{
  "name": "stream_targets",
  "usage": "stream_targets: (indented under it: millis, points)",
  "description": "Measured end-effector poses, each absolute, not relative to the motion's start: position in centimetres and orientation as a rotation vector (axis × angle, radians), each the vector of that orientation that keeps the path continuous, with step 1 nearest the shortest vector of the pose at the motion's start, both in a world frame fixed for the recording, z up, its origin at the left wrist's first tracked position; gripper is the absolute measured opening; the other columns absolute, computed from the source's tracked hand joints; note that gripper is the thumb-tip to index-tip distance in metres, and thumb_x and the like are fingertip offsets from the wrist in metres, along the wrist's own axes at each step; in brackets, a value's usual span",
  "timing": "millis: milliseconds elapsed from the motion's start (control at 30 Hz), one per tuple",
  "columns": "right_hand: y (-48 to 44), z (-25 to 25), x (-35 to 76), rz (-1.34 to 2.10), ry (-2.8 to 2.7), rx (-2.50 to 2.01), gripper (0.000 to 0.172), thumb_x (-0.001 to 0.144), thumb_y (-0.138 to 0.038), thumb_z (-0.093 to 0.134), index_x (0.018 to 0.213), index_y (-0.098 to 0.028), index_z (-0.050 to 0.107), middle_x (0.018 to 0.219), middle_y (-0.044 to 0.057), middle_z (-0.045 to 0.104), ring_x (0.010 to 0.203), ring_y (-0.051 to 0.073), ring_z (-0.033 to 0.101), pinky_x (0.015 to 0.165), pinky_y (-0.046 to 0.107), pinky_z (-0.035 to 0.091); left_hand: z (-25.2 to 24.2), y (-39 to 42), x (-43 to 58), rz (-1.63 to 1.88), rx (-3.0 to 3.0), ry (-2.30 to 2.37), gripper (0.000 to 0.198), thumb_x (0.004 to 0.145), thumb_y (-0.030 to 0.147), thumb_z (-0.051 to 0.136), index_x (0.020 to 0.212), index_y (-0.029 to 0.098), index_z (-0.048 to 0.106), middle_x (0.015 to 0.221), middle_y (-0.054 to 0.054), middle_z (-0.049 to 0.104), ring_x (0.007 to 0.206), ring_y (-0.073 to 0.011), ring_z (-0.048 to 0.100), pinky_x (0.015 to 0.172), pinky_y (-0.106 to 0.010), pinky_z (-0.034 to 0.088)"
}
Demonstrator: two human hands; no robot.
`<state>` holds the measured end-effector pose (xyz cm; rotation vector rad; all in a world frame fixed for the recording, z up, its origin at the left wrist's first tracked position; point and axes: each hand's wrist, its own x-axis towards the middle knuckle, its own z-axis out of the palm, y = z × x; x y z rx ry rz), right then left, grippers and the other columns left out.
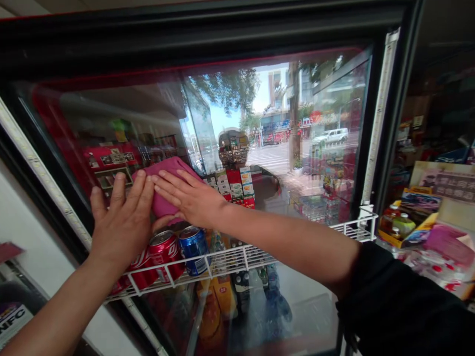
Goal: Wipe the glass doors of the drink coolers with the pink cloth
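A crumpled pink cloth (166, 185) lies against the glass door (297, 163) of a drinks cooler. My left hand (122, 220) has its fingers over the cloth's left side, with the thumb tucked beneath it. My right hand (189, 198) presses flat on the cloth's right part, fingers spread. Just below my hands, behind the glass, red soda cans (165, 252) and a blue can (193, 249) stand on a white wire shelf (237, 257). The glass reflects a sunlit street and my own figure.
The cooler's black door frame (200, 29) surrounds the glass, with a white light strip (378, 113) along its right side. Bottles (237, 287) stand below the shelf. To the right, a shop display (415, 217) holds boxes, bottles and pink packets.
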<state>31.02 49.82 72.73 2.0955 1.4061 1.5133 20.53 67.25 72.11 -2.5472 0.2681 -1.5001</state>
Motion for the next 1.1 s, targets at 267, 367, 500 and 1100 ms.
stream_targets:
  millis: [267, 367, 500, 1100]
  points:
    - [44.7, 73.3, 33.3, 1.437, 1.579, 2.137, 0.085, 0.106, -0.027, 0.060, 0.177, -0.003, 0.021, 0.188, 0.018, 0.009, 0.176, 0.032, -0.003, 0.146, 0.056, -0.004, 72.5, 61.9, 21.6, -1.509, -2.576, 0.289, 0.107, 0.099, 0.088, 0.035, 0.176, 0.015, 0.030, 0.184, -0.020, 0.032, 0.175, -0.0469, 0.016, 0.138, -0.073, -0.003]
    - [42.3, 74.0, 33.4, 1.311, 1.518, 2.172, 0.088, 0.108, -0.032, 0.059, 0.179, -0.004, 0.015, 0.189, 0.017, 0.003, 0.176, 0.033, -0.006, 0.145, 0.056, -0.005, 72.8, 59.2, 21.7, -1.514, -2.595, 0.278, 0.109, 0.097, 0.091, 0.030, 0.176, 0.015, 0.031, 0.183, -0.020, 0.033, 0.175, -0.0471, 0.014, 0.137, -0.074, -0.003]
    - [39.5, 74.3, 33.2, 1.221, 1.511, 2.210, 0.095, 0.106, -0.039, 0.062, 0.179, -0.004, 0.012, 0.189, 0.018, -0.002, 0.174, 0.037, -0.012, 0.144, 0.060, -0.006, 72.8, 56.2, 22.2, -1.527, -2.622, 0.266, 0.109, 0.097, 0.091, 0.029, 0.175, 0.016, 0.033, 0.183, -0.020, 0.033, 0.175, -0.0464, 0.014, 0.137, -0.073, -0.003]
    - [21.7, 70.5, 37.1, 1.275, 1.856, 2.299, 0.090, 0.109, -0.025, 0.049, 0.179, -0.007, -0.004, 0.187, 0.020, -0.010, 0.173, 0.040, -0.015, 0.140, 0.074, -0.007, 70.7, 40.9, 25.6, -1.466, -2.671, 0.485, 0.090, 0.106, 0.070, 0.043, 0.178, 0.020, 0.023, 0.187, -0.017, 0.024, 0.176, -0.0446, 0.007, 0.136, -0.073, -0.008]
